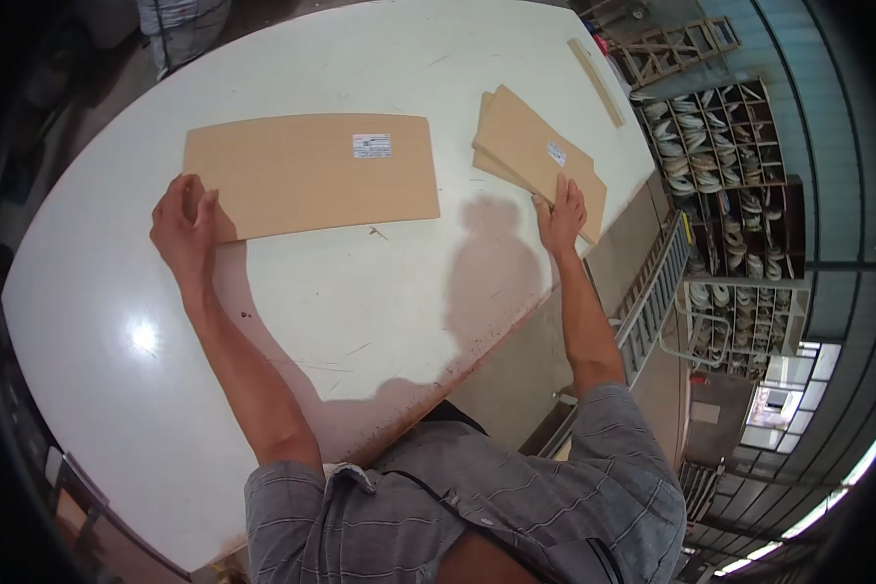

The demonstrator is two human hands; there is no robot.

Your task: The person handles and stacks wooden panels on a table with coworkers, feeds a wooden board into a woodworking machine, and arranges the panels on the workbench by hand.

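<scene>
A long, flat brown cardboard panel [302,175] with a white printed label [372,146] lies across the white table. My left hand [185,229] is closed around its left end, thumb toward the near corner; the fingertips are partly hidden. To the right, two smaller cardboard panels overlap at slightly different angles. The upper panel [526,131] carries a white label [556,154], and the lower panel [492,165] shows along the left side. My right hand [562,219] rests on the near right part of the upper panel, fingers stretched out and thumb apart by the near edge.
The white table [360,311] has a worn near edge in front of my body. A thin strip [596,83] lies at its far right. Beyond stand a metal ladder [647,292] and shelves [715,136] with many coiled bundles. A wrapped bundle [183,29] stands past the far left edge.
</scene>
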